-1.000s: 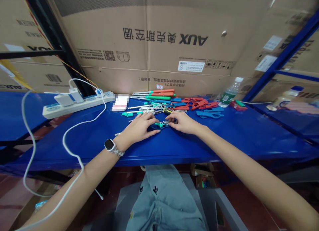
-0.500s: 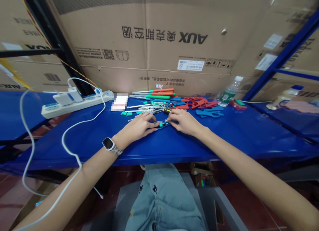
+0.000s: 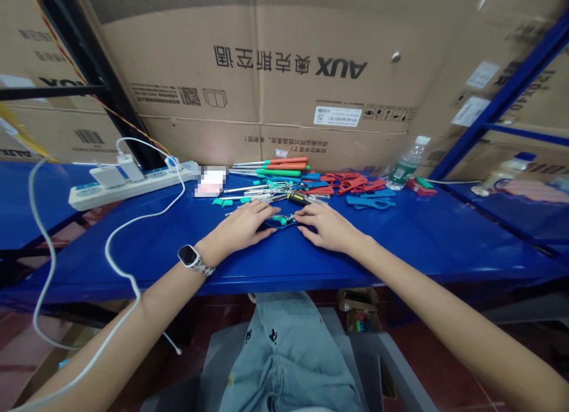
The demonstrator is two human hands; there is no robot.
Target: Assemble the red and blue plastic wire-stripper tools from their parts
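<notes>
While the part (image 3: 280, 221) stays between both hands at the counter (image 3: 253, 259), the left hand (image 3: 244, 227) has spread thumb from fingertips around it, suggesting a shifted hold; whether that grip or the right hand's is closed, I cannot tell; the right hand (image 3: 328, 227) is at its other end.

"What's this tabletop (image 3: 427, 240) like?"
"Blue, glossy."
"And on it?"
"A white power strip (image 3: 151, 181), orange-handled tools (image 3: 287, 165) beside a green-handled tool (image 3: 280, 172), red plastic pieces (image 3: 351, 184) in a pile, blue plastic pieces (image 3: 371, 200) just beside, and a green-labelled bottle (image 3: 402, 170), upright."
</notes>
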